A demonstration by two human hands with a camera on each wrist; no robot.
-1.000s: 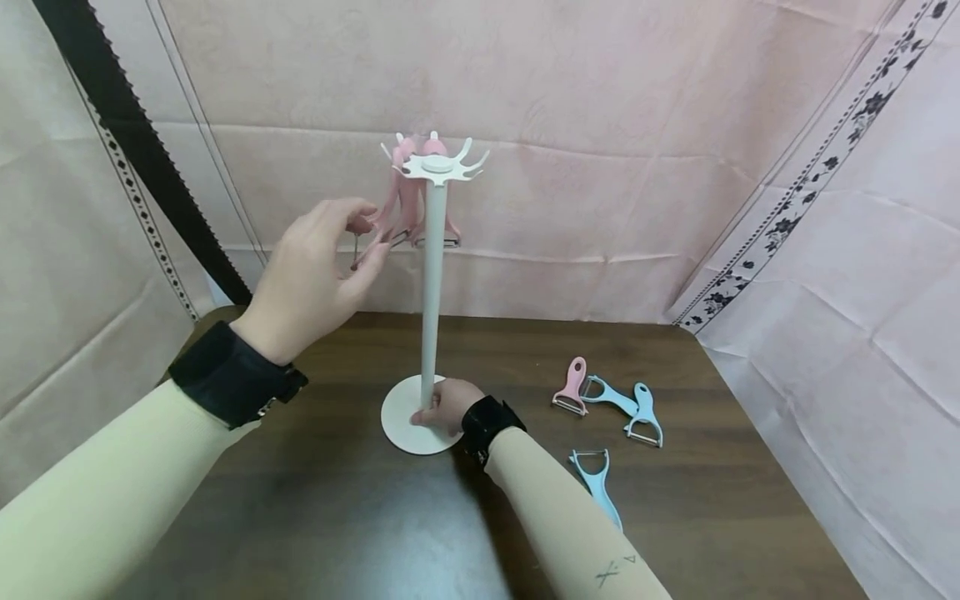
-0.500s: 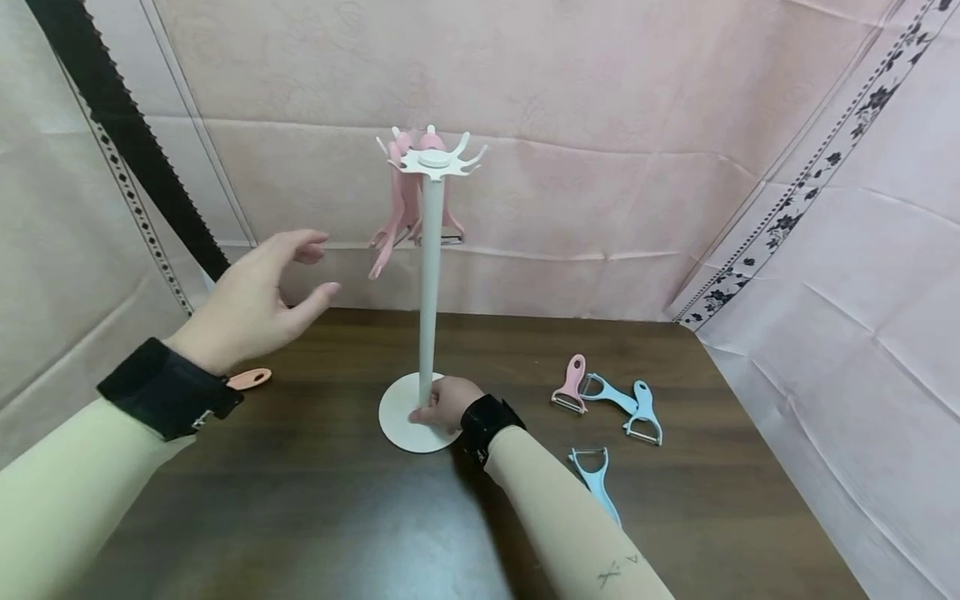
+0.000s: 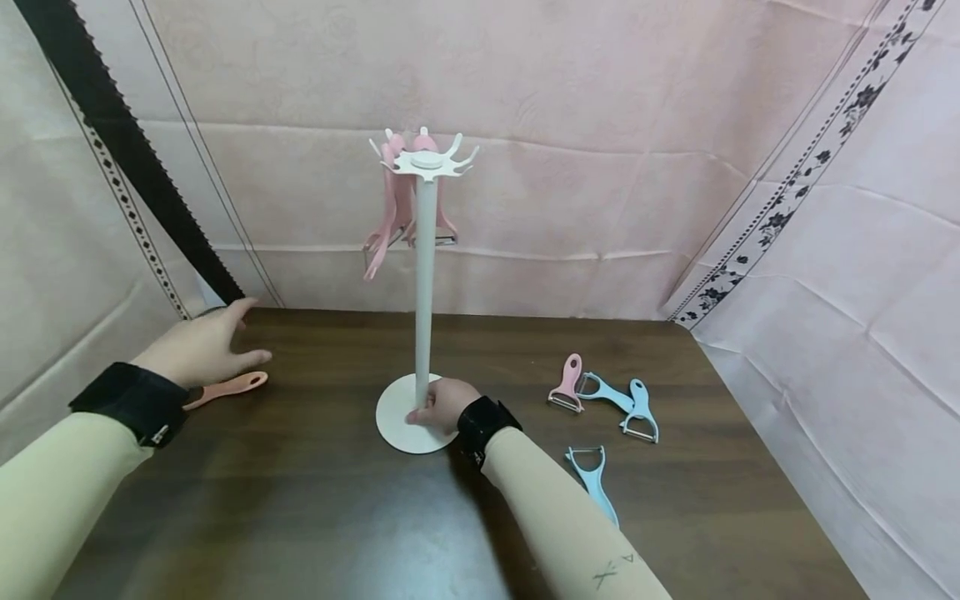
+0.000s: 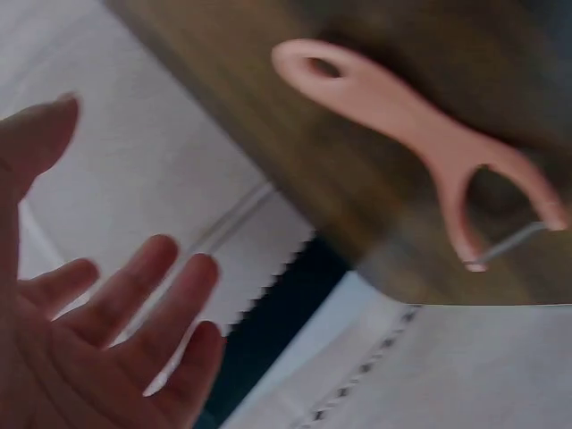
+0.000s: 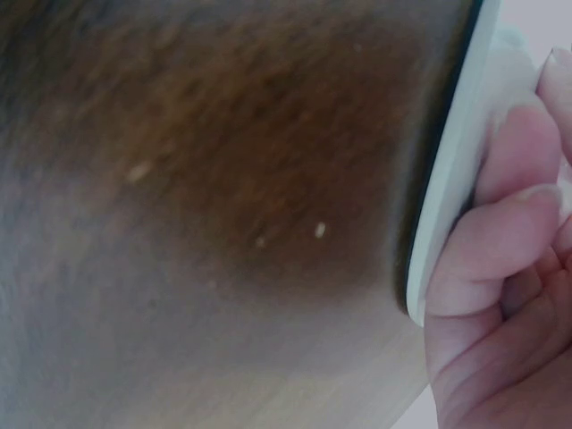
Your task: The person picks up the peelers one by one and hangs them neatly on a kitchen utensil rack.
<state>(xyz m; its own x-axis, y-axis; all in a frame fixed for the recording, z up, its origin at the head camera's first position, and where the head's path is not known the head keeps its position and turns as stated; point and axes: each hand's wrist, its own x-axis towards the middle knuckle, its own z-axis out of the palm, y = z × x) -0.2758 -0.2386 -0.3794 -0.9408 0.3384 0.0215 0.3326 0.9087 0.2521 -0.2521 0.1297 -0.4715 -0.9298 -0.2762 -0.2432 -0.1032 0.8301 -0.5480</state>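
My left hand [image 3: 204, 348] hovers over the table's far left with fingers spread and nothing in them. Close by lies an orange-pink peeler [image 4: 384, 105], its handle pointing right in the head view and its blade end hidden behind the wrist. A white rack [image 3: 424, 283] stands upright on a round base, with curved hooks on top. Pink peelers [image 3: 390, 204] hang from its back left hooks. At the foot of the pole, my right hand [image 3: 444, 406] grips the rack; the right wrist view shows curled fingers [image 5: 500, 237] against the white base.
Right of the rack, a pink peeler [image 3: 567, 385] lies beside two light blue peelers [image 3: 640, 412] on the dark wooden table [image 3: 315, 500]. Another blue peeler [image 3: 594, 483] lies nearer, partly behind the right forearm. Pale cloth [image 3: 525, 233] hangs behind the table.
My left hand let go of the hanging pink peeler and moved left and down toward the table beside the orange-pink peeler. The right hand stays at the rack's foot.
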